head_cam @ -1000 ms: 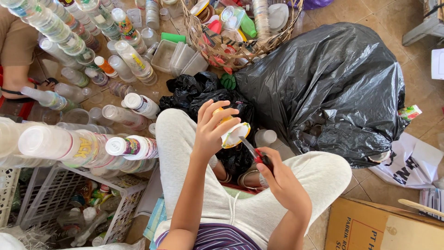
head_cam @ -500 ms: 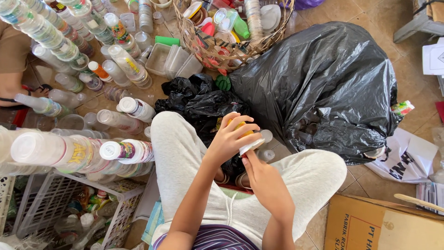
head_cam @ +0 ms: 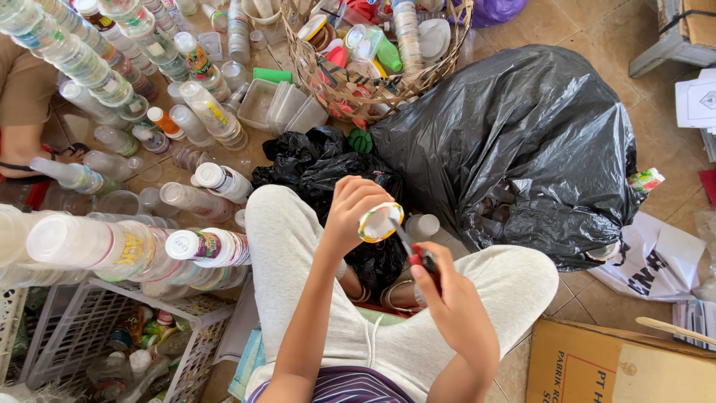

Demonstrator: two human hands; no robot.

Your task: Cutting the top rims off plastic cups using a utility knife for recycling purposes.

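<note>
My left hand holds a small clear plastic cup with a yellow-green rim, its mouth turned toward me. My right hand grips a small red-handled cutter, and its blade touches the cup's rim. Both hands are above my lap, over my grey trousers. A small black plastic bag lies just beyond my knees.
A big stuffed black bag lies at the right. A woven basket of plastic containers stands ahead. Long stacks of plastic cups lie at the left over a white crate. A cardboard box is at the lower right. Another person's foot is at far left.
My hands have stayed over my lap with the cup and cutter. The cup has turned so its open mouth faces me more, and the blade now sits at its rim.
</note>
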